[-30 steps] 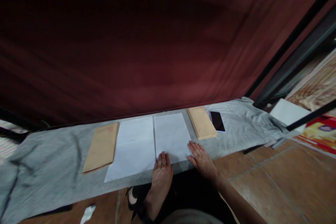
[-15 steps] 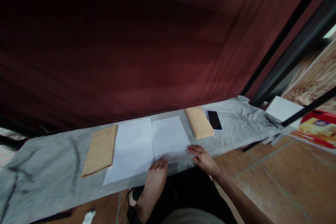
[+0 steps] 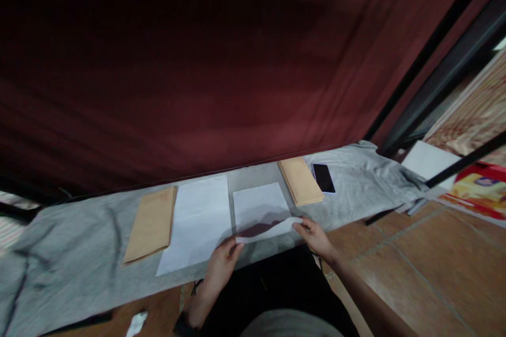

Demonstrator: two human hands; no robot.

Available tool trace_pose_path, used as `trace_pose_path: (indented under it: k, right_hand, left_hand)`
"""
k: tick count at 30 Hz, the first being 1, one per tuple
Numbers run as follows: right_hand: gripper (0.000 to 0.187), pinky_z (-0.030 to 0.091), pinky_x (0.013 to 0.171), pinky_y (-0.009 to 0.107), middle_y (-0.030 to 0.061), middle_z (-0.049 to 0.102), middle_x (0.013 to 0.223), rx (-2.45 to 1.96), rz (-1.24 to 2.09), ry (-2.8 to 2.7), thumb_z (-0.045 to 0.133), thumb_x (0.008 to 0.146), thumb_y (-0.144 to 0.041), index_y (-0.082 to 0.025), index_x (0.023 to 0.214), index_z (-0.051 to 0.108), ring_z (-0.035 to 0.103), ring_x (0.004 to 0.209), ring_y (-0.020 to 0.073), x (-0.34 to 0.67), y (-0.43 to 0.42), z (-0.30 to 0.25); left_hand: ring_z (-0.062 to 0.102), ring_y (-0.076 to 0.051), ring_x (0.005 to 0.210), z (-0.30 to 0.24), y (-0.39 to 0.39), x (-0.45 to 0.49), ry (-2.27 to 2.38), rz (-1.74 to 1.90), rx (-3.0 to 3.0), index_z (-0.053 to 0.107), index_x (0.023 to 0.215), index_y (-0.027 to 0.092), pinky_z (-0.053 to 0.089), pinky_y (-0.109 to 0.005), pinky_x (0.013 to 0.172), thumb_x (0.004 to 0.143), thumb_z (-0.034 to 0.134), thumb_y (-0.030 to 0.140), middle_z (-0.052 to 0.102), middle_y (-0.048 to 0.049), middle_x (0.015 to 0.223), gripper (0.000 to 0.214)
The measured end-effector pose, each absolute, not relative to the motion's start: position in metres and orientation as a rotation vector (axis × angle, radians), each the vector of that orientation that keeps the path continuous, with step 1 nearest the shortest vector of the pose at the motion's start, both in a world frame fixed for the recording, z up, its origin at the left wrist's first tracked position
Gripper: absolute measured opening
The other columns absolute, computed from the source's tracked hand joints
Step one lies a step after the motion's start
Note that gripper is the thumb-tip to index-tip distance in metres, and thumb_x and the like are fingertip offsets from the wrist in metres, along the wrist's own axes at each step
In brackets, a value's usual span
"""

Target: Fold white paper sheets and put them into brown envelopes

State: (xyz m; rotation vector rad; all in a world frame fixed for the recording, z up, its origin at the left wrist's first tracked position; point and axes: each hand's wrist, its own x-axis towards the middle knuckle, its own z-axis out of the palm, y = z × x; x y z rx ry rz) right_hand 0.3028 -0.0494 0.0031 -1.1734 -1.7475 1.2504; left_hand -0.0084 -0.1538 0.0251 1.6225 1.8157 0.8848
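A sheet of white paper [image 3: 261,202] lies in front of me with its near edge lifted and curled up. My left hand [image 3: 226,255] pinches the left corner of that edge between thumb and fingers. At the right corner, my right hand [image 3: 310,231] grips the same edge. Just to the left, more white paper [image 3: 200,221] lies flat with a faint crease across it. A stack of brown envelopes [image 3: 152,224] overlaps its left side. Another stack of brown envelopes [image 3: 300,181] lies beyond my right hand.
A dark-screened phone [image 3: 323,178] lies beside the right envelopes on the grey cloth [image 3: 79,242] covering the narrow bench. A dark red panel [image 3: 237,89] rises behind. On the tiled floor are a crumpled white scrap [image 3: 136,323] and a red printed box [image 3: 480,189].
Both hands were resting on the sheet's near edge. They now hold its corners, and that edge has come up off the cloth, with the sheet drawn slightly towards me.
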Motion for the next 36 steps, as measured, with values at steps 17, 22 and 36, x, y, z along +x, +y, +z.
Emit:
trace_pose_path:
  k: [17, 22, 36]
  right_hand:
    - [0.043, 0.05, 0.071, 0.032, 0.0113, 0.075, 0.099, -1.589, 0.604, -1.885, 0.042, 0.099, -0.036, -0.016, 0.135, 0.055, 0.071, 0.082, 0.024, 0.25, -0.017, -0.011]
    - [0.042, 0.052, 0.079, 0.031, 0.0159, 0.07, 0.122, -1.679, 0.293, -2.074, 0.039, 0.102, -0.029, -0.015, 0.141, 0.05, 0.071, 0.095, 0.0234, 0.237, -0.009, -0.007]
    - [0.031, 0.049, 0.075, 0.029, 0.0123, 0.068, 0.107, -1.888, -0.022, -2.249, 0.041, 0.103, -0.025, -0.018, 0.127, 0.059, 0.069, 0.089, 0.0211, 0.213, 0.011, 0.003]
  left_hand:
    - [0.056, -0.014, 0.063, 0.035, -0.094, -0.004, 2.292, 0.697, 1.474, 0.06, 0.077, 0.021, 0.034, -0.025, 0.062, 0.096, 0.046, 0.036, 0.063, 0.0011, 0.067, 0.028]
    - [0.067, -0.017, 0.076, 0.045, -0.079, 0.0, 2.455, 0.349, 1.422, 0.066, 0.094, 0.022, 0.035, -0.026, 0.063, 0.1, 0.045, 0.037, 0.073, -0.0036, 0.081, 0.026]
    - [0.072, -0.023, 0.093, 0.056, -0.055, 0.008, 2.598, 0.081, 1.465, 0.065, 0.116, 0.018, 0.046, -0.029, 0.072, 0.102, 0.038, 0.034, 0.076, -0.0114, 0.098, 0.035]
